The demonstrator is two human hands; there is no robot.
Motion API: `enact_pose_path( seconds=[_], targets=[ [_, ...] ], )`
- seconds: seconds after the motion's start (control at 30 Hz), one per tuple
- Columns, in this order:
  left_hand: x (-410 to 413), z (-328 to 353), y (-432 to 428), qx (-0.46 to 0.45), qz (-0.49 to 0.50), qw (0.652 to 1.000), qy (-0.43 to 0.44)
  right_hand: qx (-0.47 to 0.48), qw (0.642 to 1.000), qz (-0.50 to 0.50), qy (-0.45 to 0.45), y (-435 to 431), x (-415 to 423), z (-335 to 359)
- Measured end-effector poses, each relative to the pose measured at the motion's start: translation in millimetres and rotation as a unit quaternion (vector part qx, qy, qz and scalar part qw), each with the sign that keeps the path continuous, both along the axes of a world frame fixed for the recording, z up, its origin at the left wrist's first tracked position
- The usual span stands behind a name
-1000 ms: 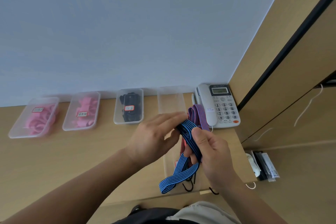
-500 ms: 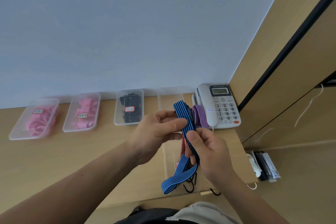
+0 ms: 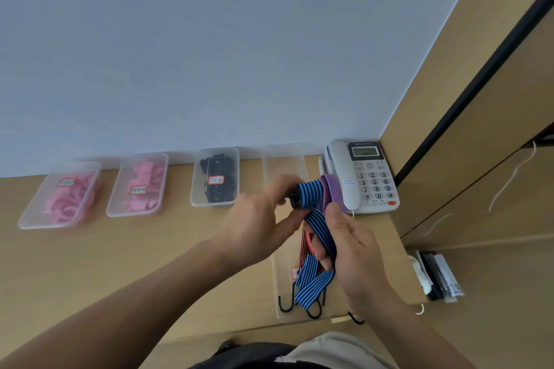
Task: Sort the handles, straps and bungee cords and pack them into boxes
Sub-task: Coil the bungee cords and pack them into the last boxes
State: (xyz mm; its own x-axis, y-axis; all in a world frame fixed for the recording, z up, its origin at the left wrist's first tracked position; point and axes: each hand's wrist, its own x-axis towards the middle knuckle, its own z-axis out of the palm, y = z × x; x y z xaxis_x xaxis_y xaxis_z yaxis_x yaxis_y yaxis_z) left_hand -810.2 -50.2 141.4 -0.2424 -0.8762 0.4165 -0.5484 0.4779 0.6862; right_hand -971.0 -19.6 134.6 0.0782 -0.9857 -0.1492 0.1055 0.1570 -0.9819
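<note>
A blue striped bungee cord [image 3: 319, 228] is held between both hands above the desk. My left hand [image 3: 263, 225] grips its upper end, which is folded over the fingers. My right hand [image 3: 355, 252] pinches the middle, and a loop hangs below it. A purple strap [image 3: 332, 192] lies just behind the cord. Under the hands a long clear box [image 3: 283, 302] holds red bungee cords [image 3: 305, 244] with black hooks [image 3: 313, 311].
Along the wall stand two clear boxes of pink parts [image 3: 60, 195] [image 3: 139, 186] and one of black parts [image 3: 215, 177]. A white desk phone [image 3: 364, 177] sits at the right by a wooden cabinet [image 3: 479, 135]. The desk edge runs near my body.
My left hand has folded the upper end of the blue cord over, bringing it lower and further right. My right hand keeps its pinch on the middle.
</note>
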Motion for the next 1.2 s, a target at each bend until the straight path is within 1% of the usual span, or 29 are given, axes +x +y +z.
enact_pose_path(
  seconds=[0.07, 0.13, 0.2, 0.3, 0.4, 0.43, 0.47, 0.5, 0.53, 0.57, 0.6, 0.63, 0.7, 0.77, 0.8, 0.83, 0.87, 1.03, 1.2],
  targets=[
    [1, -1, -1, -0.092, -0.015, 0.993, -0.075, -0.007, 1.0, 0.002, -0.002, 1, -1, 1],
    [0, 0, -4, -0.176, -0.043, 0.977, -0.117, -0.014, 1.0, 0.003, -0.006, 2, -1, 3],
    [0, -2, -7, -0.238, -0.06, 0.957, -0.156, -0.017, 1.0, 0.006, -0.009, 2, -1, 3],
    [2, -7, -8, -0.272, -0.066, 0.94, -0.196, -0.025, 1.0, 0.009, 0.01, 2, -1, 3],
    [5, -11, -7, -0.268, -0.061, 0.938, -0.209, -0.026, 0.999, 0.002, 0.023, 3, -1, 3],
    [6, -12, -7, -0.25, -0.062, 0.946, -0.199, -0.026, 0.999, 0.002, 0.022, 3, -1, 3],
    [6, -12, -5, -0.211, -0.06, 0.959, -0.18, -0.026, 0.999, 0.003, 0.019, 4, -1, 4],
    [5, -11, -4, -0.15, -0.048, 0.976, -0.15, -0.025, 1.0, 0.005, 0.014, 4, -1, 4],
    [4, -9, -2, -0.074, -0.021, 0.991, -0.112, -0.023, 1.0, 0.01, 0.007, 5, -2, 4],
    [3, -8, -1, 0.012, 0.008, 0.997, -0.07, -0.022, 1.0, 0.014, -0.002, 5, -1, 5],
    [3, -6, 0, 0.103, 0.029, 0.994, -0.021, -0.021, 1.0, 0.016, -0.012, 5, -1, 5],
    [3, -3, -1, 0.196, 0.034, 0.979, 0.035, -0.02, 1.0, 0.015, -0.019, 5, -2, 5],
    [4, 2, -3, 0.354, -0.004, 0.922, 0.156, -0.019, 0.999, 0.017, -0.022, 4, -3, 4],
    [4, 8, -2, 0.426, -0.057, 0.867, 0.255, -0.026, 0.999, 0.031, -0.015, 3, -3, 3],
    [3, 10, -1, 0.44, -0.073, 0.846, 0.293, -0.028, 0.999, 0.037, -0.015, 4, -3, 2],
    [1, 11, 1, 0.445, -0.078, 0.833, 0.318, -0.027, 0.999, 0.042, -0.016, 4, -2, 1],
    [-1, 11, 1, 0.438, -0.072, 0.834, 0.329, -0.027, 0.998, 0.046, -0.013, 4, -2, 0],
    [-4, 11, 0, 0.36, -0.017, 0.865, 0.349, -0.021, 0.999, 0.032, 0.021, 3, -2, -1],
    [-4, 11, 2, 0.258, -0.005, 0.926, 0.274, -0.004, 0.999, 0.014, 0.031, 4, -1, -5]
  ],
)
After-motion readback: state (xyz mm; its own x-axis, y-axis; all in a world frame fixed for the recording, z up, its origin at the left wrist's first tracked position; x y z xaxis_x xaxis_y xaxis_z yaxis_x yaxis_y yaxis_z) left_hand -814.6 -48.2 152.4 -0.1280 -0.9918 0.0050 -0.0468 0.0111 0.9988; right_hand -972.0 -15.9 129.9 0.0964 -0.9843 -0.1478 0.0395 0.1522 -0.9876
